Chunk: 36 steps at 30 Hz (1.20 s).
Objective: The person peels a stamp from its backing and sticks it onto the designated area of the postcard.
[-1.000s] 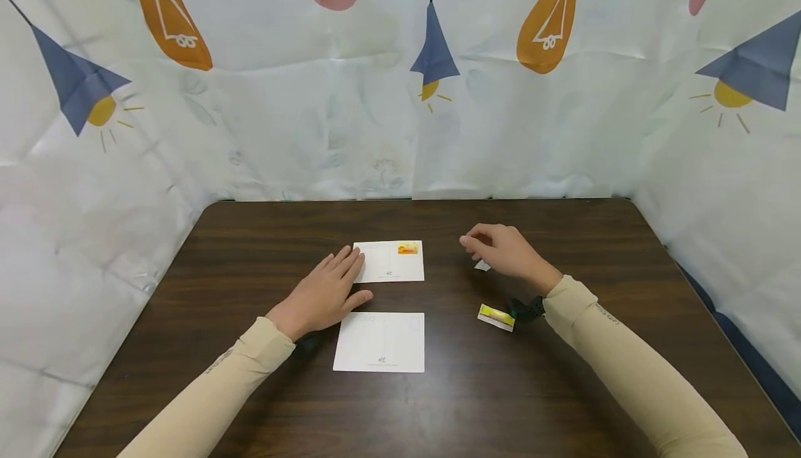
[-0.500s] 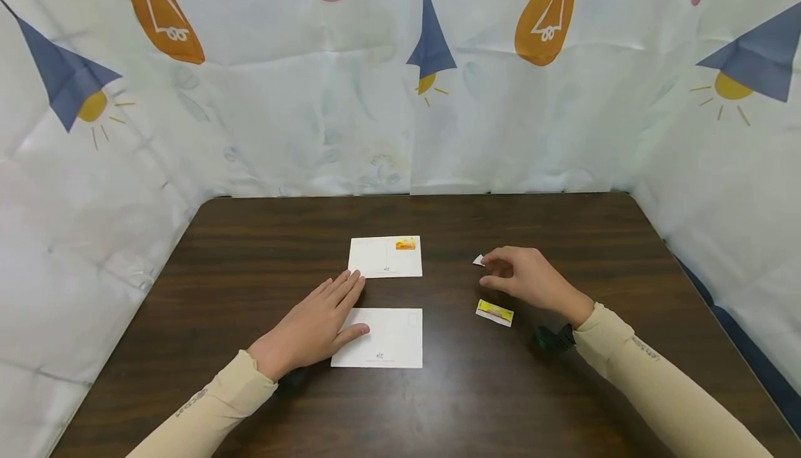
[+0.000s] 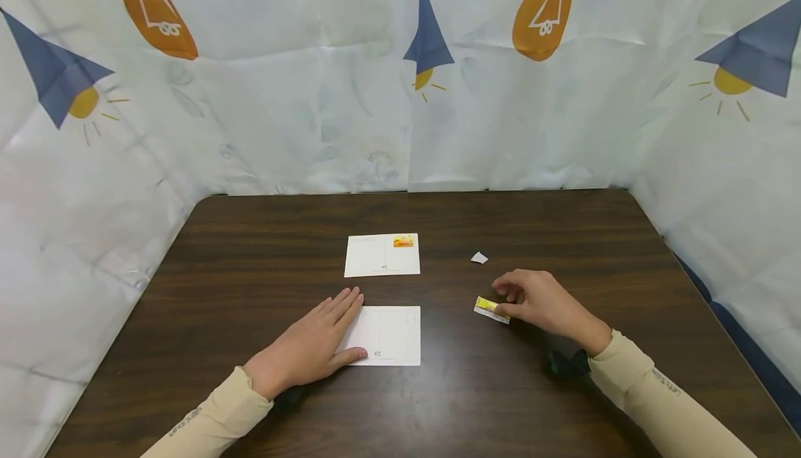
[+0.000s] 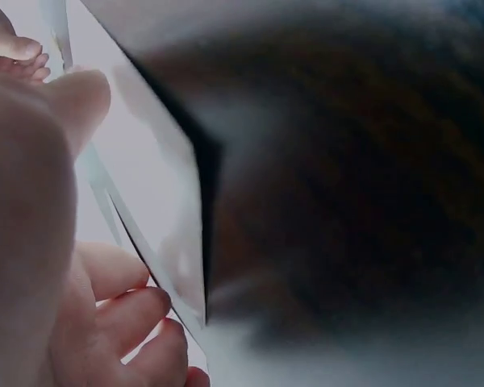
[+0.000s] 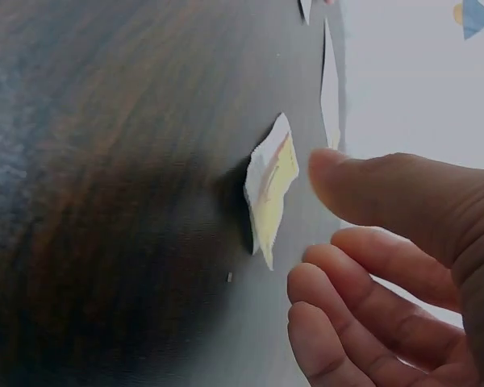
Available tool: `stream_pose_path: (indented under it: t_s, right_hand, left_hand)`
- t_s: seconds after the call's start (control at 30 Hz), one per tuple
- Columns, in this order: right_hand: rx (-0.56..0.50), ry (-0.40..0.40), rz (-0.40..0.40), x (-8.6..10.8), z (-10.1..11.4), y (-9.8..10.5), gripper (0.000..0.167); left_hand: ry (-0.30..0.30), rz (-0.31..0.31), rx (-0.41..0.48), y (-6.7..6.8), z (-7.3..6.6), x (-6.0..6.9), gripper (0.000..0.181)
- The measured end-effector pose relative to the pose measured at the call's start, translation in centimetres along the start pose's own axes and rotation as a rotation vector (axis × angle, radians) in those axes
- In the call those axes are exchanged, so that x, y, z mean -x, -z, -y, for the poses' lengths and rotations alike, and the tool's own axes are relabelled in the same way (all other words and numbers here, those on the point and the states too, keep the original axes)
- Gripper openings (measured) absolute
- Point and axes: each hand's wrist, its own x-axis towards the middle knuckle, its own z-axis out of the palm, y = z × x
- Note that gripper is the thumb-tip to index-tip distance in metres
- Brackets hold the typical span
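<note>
Right grip [image 3: 541, 299] loosely curled, well parted, near yellow-and-white stamp [image 5: 270, 189]

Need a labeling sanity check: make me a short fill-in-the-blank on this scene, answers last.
1. In the head view, the far card carries a stamp in its top ____ corner.
2. There, the left hand overlaps the near card on its ____ side.
3. The slip nearest the right hand is white and ____.
4. The small scrap on the dark table is colored ____.

Missing words: right, left, yellow, white.
</note>
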Motion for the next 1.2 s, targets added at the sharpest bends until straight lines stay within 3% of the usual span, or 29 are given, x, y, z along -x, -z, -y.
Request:
stream_pose_path:
  t_s: [0.23, 0.57, 1.2]
  right_hand:
    - [-0.013, -0.011, 0.028, 0.5, 0.2, -0.7, 0.033]
    - [-0.008, -0.02, 0.004, 0.7, 0.3, -1.5, 0.032]
    - [-0.104, -0.053, 0.026, 0.6, -0.6, -1.5, 0.027]
  left_hand:
    - [-0.002, 0.002, 0.005, -0.2, -0.1, 0.0, 0.083]
    - [0.001, -0.018, -0.008, -0.3, -0.2, 0.1, 0.082]
    - [0.0, -0.035, -0.01, -0.7, -0.3, 0.1, 0.081]
